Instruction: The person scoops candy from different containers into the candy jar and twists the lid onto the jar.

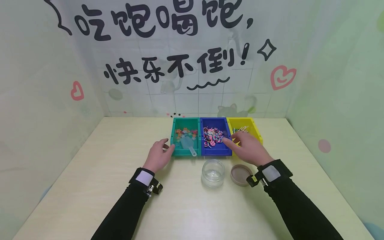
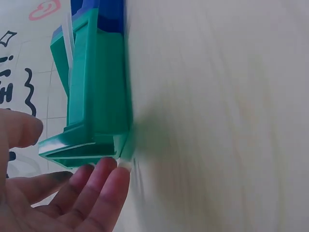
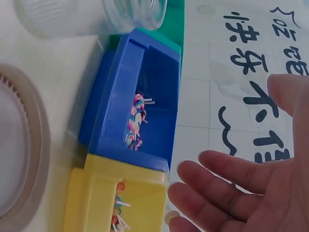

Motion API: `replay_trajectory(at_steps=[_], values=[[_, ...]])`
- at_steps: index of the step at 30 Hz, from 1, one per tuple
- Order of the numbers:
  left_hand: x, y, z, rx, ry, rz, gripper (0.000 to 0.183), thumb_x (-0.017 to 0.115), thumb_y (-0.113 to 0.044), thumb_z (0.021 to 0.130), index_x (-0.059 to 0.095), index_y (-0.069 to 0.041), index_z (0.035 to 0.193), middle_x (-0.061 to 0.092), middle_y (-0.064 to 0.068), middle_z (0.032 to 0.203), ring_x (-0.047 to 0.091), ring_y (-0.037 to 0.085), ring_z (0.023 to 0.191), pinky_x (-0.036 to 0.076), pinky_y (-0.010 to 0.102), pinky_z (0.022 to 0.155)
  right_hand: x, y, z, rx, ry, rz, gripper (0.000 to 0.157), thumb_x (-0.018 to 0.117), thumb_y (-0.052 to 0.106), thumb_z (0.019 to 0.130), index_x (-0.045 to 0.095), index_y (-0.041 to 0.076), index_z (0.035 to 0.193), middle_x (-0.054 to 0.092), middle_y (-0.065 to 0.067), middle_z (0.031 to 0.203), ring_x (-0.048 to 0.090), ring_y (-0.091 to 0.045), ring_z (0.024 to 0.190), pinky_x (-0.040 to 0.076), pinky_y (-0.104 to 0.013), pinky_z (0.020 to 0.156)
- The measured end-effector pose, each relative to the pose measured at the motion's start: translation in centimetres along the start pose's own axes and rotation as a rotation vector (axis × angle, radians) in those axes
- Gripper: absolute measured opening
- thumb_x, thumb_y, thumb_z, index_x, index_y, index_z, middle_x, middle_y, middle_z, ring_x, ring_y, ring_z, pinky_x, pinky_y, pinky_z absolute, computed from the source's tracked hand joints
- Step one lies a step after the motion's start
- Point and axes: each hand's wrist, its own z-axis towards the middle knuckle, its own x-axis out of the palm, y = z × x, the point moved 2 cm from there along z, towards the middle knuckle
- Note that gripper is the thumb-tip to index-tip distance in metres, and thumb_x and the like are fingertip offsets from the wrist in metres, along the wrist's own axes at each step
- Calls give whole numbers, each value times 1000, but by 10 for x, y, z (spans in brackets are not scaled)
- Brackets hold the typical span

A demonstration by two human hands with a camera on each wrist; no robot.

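My left hand [image 1: 158, 155] is at the left side of a green bin [image 1: 180, 152], its fingers loosely extended. In the left wrist view the fingertips come close to the bin's end wall; contact is unclear. Over the yellow bin [image 1: 253, 125], near its border with the blue bin [image 1: 216, 152], hovers my right hand [image 1: 250, 148], relaxed and holding nothing. A pale translucent scoop [image 1: 187, 142] lies in the green bin on star-shaped pieces [image 1: 186, 131]. Mini swirl lollipops [image 1: 212, 136] fill part of the blue bin; white-stick lollipops [image 3: 119, 205] show in the yellow one.
In front of the bins a clear, uncovered jar [image 1: 213, 175] stands on the pale wooden table [image 1: 180, 210]. To its right, below my right hand, lies a round beige lid [image 1: 241, 175]. A printed curtain [image 1: 180, 100] closes off the back behind the bins.
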Motion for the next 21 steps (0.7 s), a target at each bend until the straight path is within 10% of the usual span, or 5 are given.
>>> replay_trajectory(at_steps=[14, 21], values=[[9, 10, 2, -47, 6, -27, 56, 66, -23, 108, 54, 4, 156, 75, 19, 114, 73, 31, 103, 58, 35, 81, 24, 26, 26, 13, 157, -26, 69, 54, 69, 106, 76, 6, 127, 79, -11, 110, 70, -27, 100, 60, -42, 89], [10, 11, 2, -43, 21, -50, 57, 66, -22, 108, 53, 5, 157, 74, 17, 110, 71, 23, 90, 52, 26, 71, 36, 41, 36, 0, 250, -59, 64, 57, 66, 107, 78, 5, 103, 60, 0, 79, 58, -20, 80, 42, -29, 70]])
